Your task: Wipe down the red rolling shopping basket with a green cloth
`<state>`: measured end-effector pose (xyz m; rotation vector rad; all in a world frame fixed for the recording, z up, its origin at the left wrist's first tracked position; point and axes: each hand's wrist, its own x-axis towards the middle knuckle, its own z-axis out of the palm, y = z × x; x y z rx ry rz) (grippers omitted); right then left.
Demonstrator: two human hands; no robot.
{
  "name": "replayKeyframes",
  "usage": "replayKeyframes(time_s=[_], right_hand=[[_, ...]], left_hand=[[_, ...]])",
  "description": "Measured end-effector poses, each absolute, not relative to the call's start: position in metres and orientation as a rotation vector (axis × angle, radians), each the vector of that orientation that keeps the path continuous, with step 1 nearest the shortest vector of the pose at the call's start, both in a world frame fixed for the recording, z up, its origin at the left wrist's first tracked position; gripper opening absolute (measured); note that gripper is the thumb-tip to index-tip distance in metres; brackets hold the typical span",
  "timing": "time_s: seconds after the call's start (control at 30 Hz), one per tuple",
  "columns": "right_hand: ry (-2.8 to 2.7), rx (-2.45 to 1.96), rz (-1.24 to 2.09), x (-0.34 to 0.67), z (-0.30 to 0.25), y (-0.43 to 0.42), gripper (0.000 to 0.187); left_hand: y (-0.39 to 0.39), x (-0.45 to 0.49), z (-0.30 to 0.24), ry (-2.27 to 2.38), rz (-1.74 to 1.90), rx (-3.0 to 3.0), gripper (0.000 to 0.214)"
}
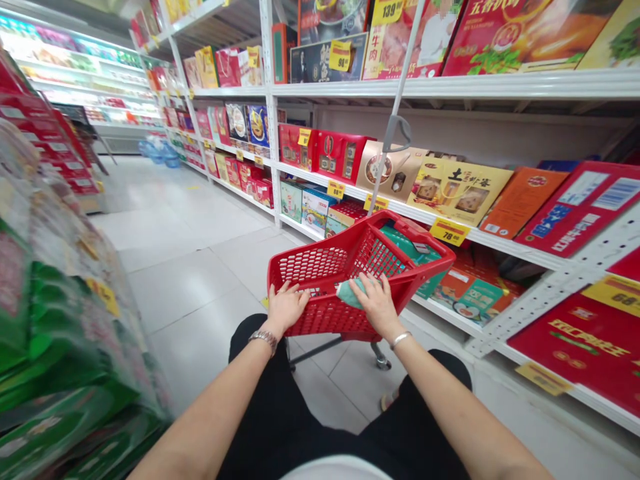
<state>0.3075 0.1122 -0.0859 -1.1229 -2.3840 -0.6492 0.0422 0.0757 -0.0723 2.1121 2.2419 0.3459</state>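
The left hand (287, 308) and right hand (379, 307) lie well apart over the near rim of a red basket (320, 267), grip firmness unclear, with a green box (410, 250) and teal packet (350, 295) inside, more gift boxes (457, 192) still shelved alongside.

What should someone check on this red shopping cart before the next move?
1. Left hand on the rim of the red cart: ok.
2. Right hand on the cart: ok, resting on the near rim, with its fingers touching a teal packet.
3. Green box inside the cart: ok, within the walls.
4. Wheel on the floor: ok.
5. Cart apart from the shelf on the right: cannot tell, as the view hides the gap.
6. Teal packet's contents: cannot tell.
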Motion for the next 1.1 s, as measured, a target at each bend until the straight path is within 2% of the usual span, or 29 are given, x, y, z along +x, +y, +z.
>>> replayKeyframes(time_s=[0.33, 0.67, 0.87, 1.1], right_hand=[[-2.375, -1.42, -0.597, 0.382, -0.03, 0.139, 0.073], [-2.495, -1.544, -0.399, 0.364, 0.004, 0.136, 0.064], [-2.507, -1.382, -0.249, 0.331, -0.003, 0.098, 0.067], [-2.436, -1.248, -0.339, 0.294, -0.016, 0.056, 0.068]], left_hand=[[0.077, 0.049, -0.071, 2.182, 0.326, 2.139, 0.055], [0.09, 0.026, -0.07, 2.166, 0.292, 2.178, 0.052], [0.102, 0.013, -0.054, 2.267, 0.325, 2.128, 0.048], [0.112, 0.083, -0.042, 1.929, 0.462, 2.165, 0.054]])
